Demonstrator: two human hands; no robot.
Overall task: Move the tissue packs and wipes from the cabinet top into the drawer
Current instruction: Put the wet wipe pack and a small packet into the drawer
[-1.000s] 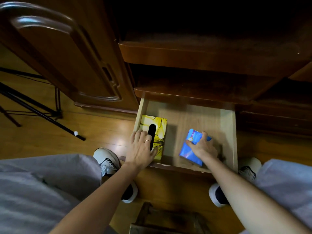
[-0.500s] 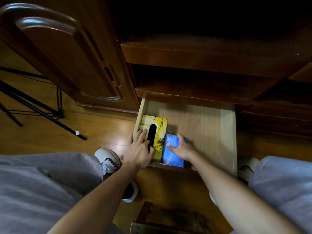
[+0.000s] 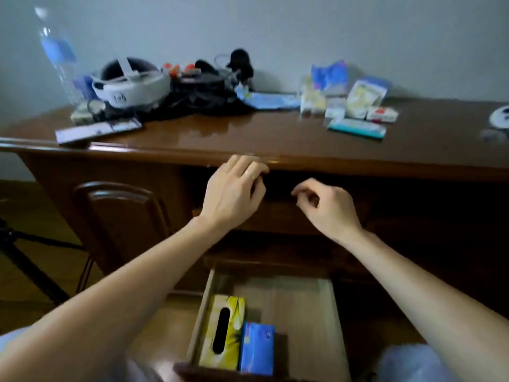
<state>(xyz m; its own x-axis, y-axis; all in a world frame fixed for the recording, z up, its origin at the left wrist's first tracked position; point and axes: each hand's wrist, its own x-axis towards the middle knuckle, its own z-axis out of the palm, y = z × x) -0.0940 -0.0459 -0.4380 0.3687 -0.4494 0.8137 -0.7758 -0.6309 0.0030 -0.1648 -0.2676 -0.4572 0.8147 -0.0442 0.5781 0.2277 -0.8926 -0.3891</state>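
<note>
The open drawer [image 3: 338, 321] at the bottom holds a yellow tissue box [image 3: 234, 312] at its left and a blue tissue pack [image 3: 257, 348] right beside it. Both hands are raised in front of the cabinet's front edge, empty. My left hand [image 3: 234, 191] has loosely curled fingers close under the edge. My right hand [image 3: 327, 208] hangs relaxed to its right. On the cabinet top [image 3: 261, 136], at the back right, lie several packs: a blue pack [image 3: 329, 77], a teal wipes pack [image 3: 356, 128], a white and yellow pack [image 3: 363, 96] and a flat blue pack [image 3: 268, 100].
At the back left of the top stand a water bottle [image 3: 56, 55], a white headset [image 3: 129, 84], tangled black cables [image 3: 198, 97] and a dark flat box [image 3: 97, 130]. A closed cabinet door [image 3: 121, 216] is at left; a tripod leg [image 3: 30, 268] stands on the floor.
Both hands have left the drawer and risen to the cabinet's front edge. The blue pack now lies released beside the yellow box. The view has tilted up to the cabinet top.
</note>
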